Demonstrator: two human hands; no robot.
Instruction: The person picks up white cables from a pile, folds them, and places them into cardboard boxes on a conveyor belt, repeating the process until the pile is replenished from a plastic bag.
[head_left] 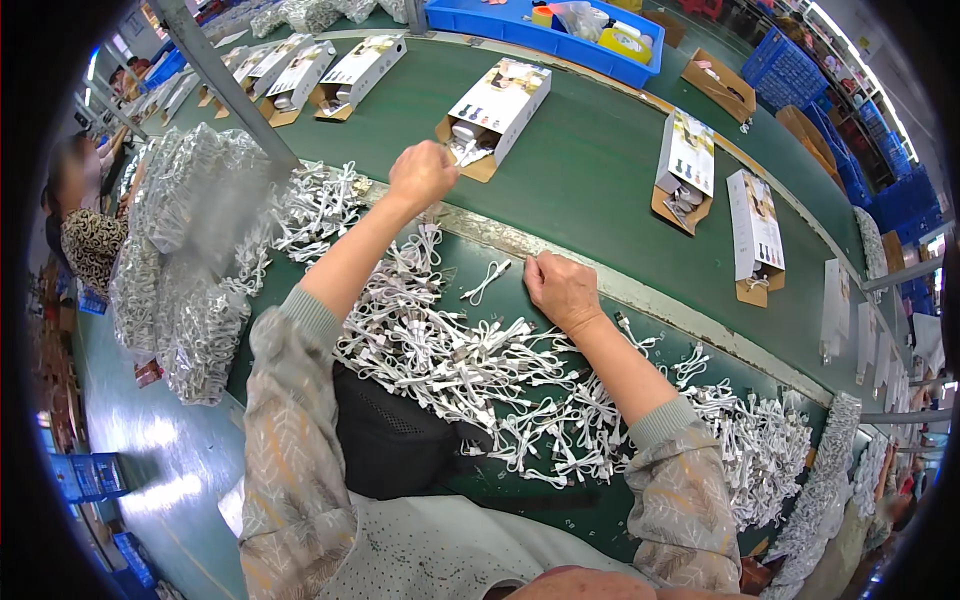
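Note:
My left hand [424, 176] is closed at the opening of a white printed box [503, 98] lying on the green conveyor belt [590, 190]. Inside that box's raised end sit white parts, and its brown flap hangs out toward me. Whatever the left fingers hold is hidden by the hand. My right hand [562, 290] is curled closed over the metal edge of the belt, its fingers turned away, so any held thing is hidden. Just left of it lies a single bundled white cable [487, 283]. A large heap of white cables [440, 345] spreads across the bench below both hands.
More open boxes [686, 165] stand along the belt on both sides. Clear bags packed with cables [190, 250] pile up at left, beside a slanted metal post [225, 80]. A black cloth item [390, 430] lies near me. A blue tray [560, 35] sits beyond the belt.

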